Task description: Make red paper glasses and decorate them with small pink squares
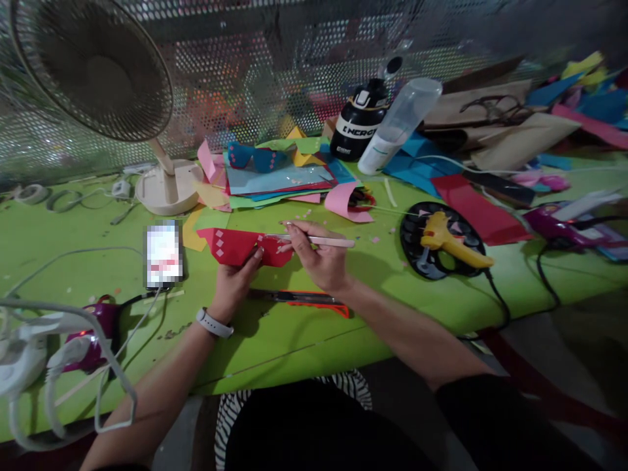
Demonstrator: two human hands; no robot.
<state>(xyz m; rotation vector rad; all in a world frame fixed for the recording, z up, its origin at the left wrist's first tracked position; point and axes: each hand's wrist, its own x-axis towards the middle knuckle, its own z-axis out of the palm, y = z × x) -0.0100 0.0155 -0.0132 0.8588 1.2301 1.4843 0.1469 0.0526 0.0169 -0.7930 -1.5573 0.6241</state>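
Observation:
My left hand grips a red paper cut-out from below, thumb on its front. The cut-out looks like a glasses or mask shape and bears small pale pink diamonds on both sides. In my right hand is a slim pink-handled tool, held like a pen. Its thin metal tip reaches the right part of the red paper; whether it touches cannot be made out. Just below my hands an orange utility knife lies on the green table.
Behind lie blue paper glasses on stacked coloured sheets. A fan and phone stand left, with cables near. A yellow glue gun rests on a black tray at right. Bottles and paper heaps fill the back.

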